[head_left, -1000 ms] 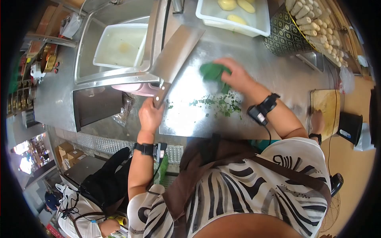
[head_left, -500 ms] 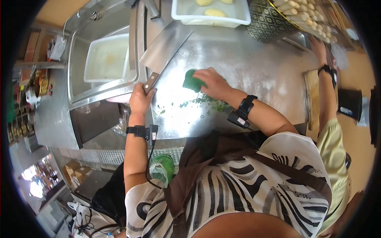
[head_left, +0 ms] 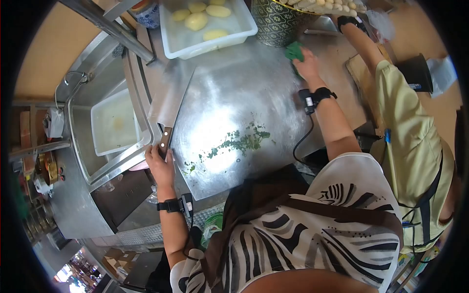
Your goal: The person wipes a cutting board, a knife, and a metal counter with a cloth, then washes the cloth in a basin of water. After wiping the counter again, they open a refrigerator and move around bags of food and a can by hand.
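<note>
My left hand [head_left: 162, 168] is at the wooden handle of a broad-bladed cleaver [head_left: 171, 105], its thumb and fingers on either side of the handle end. The blade lies along the left side of the steel worktop [head_left: 264, 180]. A green cloth [head_left: 294, 52] is bunched under the fingers of my right hand [head_left: 308, 66], which presses it on the far right of the worktop, near a patterned container [head_left: 273, 24]. Chopped green leaves [head_left: 239, 142] lie scattered between me and the middle of the worktop.
A white tub [head_left: 212, 46] with several peeled potatoes in water stands at the back. On the left, the sink [head_left: 73, 117] holds another white tub [head_left: 103, 110]. A co-worker's arm [head_left: 364, 41] reaches in at the right, beside a wooden board [head_left: 361, 73].
My right hand has carried the green cloth away from the leaves to the far right. My left hand has shifted down to the cleaver's handle end. The camera view has turned.
</note>
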Demonstrator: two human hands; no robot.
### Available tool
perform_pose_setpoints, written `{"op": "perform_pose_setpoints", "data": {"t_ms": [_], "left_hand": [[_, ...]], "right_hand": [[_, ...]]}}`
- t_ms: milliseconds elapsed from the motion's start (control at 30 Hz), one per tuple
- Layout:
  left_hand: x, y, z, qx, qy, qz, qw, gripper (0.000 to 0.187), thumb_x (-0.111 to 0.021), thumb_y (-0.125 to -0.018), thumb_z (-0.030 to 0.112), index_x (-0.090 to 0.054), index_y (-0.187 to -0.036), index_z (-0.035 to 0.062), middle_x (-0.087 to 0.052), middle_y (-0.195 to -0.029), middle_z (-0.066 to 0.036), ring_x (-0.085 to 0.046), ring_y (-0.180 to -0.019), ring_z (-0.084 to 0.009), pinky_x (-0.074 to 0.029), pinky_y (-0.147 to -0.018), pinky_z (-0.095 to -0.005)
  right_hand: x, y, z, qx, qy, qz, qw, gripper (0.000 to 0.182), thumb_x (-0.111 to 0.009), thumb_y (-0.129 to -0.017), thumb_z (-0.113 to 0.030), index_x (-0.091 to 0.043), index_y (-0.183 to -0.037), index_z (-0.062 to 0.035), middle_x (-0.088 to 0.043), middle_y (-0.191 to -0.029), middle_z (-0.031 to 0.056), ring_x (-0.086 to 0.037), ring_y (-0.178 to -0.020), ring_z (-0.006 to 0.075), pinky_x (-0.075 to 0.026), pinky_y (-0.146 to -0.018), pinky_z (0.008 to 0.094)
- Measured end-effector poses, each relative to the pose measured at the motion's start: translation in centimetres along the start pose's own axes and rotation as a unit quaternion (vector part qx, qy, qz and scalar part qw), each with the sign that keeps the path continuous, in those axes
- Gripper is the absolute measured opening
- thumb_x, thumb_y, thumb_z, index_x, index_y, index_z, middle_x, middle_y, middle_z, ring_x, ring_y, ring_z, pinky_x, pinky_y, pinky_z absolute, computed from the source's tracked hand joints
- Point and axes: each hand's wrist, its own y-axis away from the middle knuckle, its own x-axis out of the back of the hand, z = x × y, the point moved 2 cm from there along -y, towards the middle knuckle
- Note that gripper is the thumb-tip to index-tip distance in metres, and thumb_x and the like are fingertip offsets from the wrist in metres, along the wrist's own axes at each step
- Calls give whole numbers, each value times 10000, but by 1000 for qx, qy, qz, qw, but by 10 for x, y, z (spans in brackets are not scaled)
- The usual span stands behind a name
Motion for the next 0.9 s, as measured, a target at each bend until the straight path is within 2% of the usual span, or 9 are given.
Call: {"op": "perform_pose_setpoints", "data": {"t_ms": [133,400,533,567,600,633,733,800,900], "left_hand": [[8,10,-1,-1,20,23,1000,458,-674,-789,163,-502,-1176,-12,-376,-1300,-243,-389,-1202,-400,-360,-982,-422],[31,40,-9,11,86,24,996,453,-647,-805,122,-478,-1197,-30,-342,-1334,-233,-358,-1232,-389,-298,-1029,-421],[51,65,-27,75,96,25,992,423,-623,-832,148,-490,-1192,-29,-348,-1329,-207,-367,-1234,-348,-307,-1025,-405],[58,75,-35,111,90,27,989,415,-616,-840,161,-495,-1189,-29,-351,-1327,-203,-366,-1237,-338,-310,-1023,-402],[60,84,-46,109,85,40,990,404,-606,-850,182,-504,-1180,-27,-350,-1332,-198,-375,-1231,-325,-319,-1015,-395],[62,96,-58,114,44,42,992,396,-611,-849,188,-511,-1171,-20,-355,-1330,-198,-386,-1218,-328,-326,-1008,-391],[64,139,-80,156,19,58,986,389,-625,-841,188,-520,-1157,-13,-379,-1314,-200,-391,-1208,-336,-329,-1002,-396],[66,179,-79,217,17,74,973,380,-636,-832,184,-527,-1140,-11,-403,-1294,-204,-398,-1200,-340,-332,-997,-399],[66,239,-72,303,23,65,951,360,-654,-815,173,-542,-1105,-8,-453,-1243,-203,-420,-1180,-340,-339,-989,-397]], "right_hand": [[-8,54,-71,140,-144,-62,978,498,-609,-674,-44,-554,-1166,-92,-540,-1211,133,-486,-1081,314,-393,-949,383],[23,131,-165,151,-320,-320,879,395,-573,-689,-24,-611,-1069,-123,-596,-1115,66,-498,-1054,281,-409,-941,355],[50,113,-115,-65,-463,-280,838,384,-567,-765,-59,-572,-1149,-53,-601,-1090,81,-556,-998,184,-439,-894,311],[75,102,-98,-77,-394,-216,890,391,-571,-787,-73,-546,-1175,-35,-606,-1068,66,-568,-946,167,-464,-842,293],[92,99,-81,-200,-441,-172,858,437,-582,-767,-65,-524,-1199,-28,-607,-1039,77,-578,-918,172,-480,-796,294],[81,99,-38,-178,-424,-83,884,461,-582,-755,-58,-510,-1209,-19,-615,-997,87,-590,-858,165,-493,-738,297],[74,110,56,-264,-201,-109,937,423,-592,-755,-154,-558,-1141,15,-623,-1024,197,-602,-925,334,-485,-799,381],[67,139,52,-107,-30,2,994,435,-578,-742,-136,-550,-1152,8,-586,-1104,203,-563,-982,381,-456,-837,422],[60,171,-34,60,7,-43,997,465,-566,-731,-123,-530,-1178,4,-536,-1184,211,-518,-1054,390,-414,-908,438]]}}
